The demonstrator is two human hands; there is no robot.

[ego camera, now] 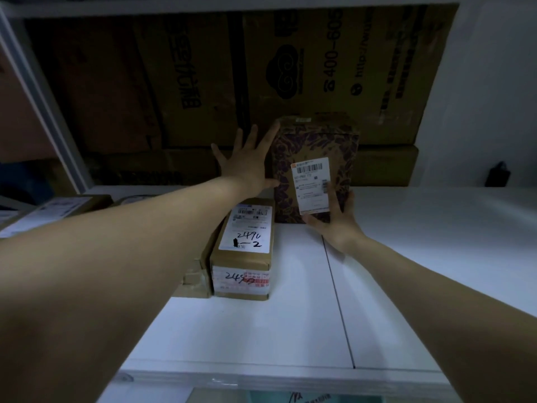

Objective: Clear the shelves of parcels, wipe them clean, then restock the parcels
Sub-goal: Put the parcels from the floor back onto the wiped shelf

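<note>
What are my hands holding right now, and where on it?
The patterned box, steadied between both hands: left hand flat against its left side, right hand pressed on its lower front right corner, overlapping the label.

A head-worn wide-angle camera looks forward and slightly down onto the flat white shelf board [290, 321] from close by; the dim brown cardboard backing [203, 82] seems near behind.
</note>
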